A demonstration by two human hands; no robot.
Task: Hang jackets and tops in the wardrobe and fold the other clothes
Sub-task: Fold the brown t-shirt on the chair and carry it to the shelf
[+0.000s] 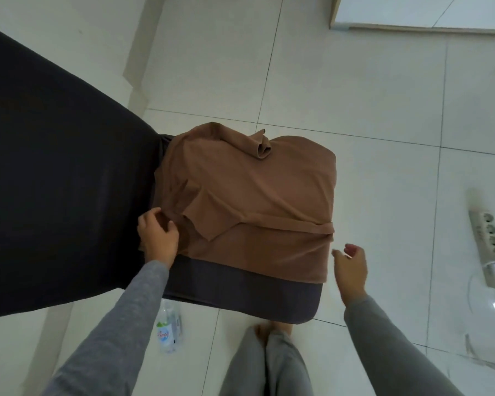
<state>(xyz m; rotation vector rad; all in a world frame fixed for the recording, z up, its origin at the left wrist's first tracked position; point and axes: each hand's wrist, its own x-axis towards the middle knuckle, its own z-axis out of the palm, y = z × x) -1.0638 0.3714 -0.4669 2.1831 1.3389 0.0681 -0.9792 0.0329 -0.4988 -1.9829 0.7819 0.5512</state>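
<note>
Brown knit garment (255,201) lies part-folded on dark seat cushion (240,292). Left hand (158,238) pinches its near-left edge; right hand (350,267) open, just right. Soft, light, limp: grip hems.

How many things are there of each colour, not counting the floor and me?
Brown: 1, the brown garment
Dark grey: 1, the seat cushion
Black: 1, the black cloth
Clear: 1, the water bottle
White: 1, the power strip
Total: 5
</note>
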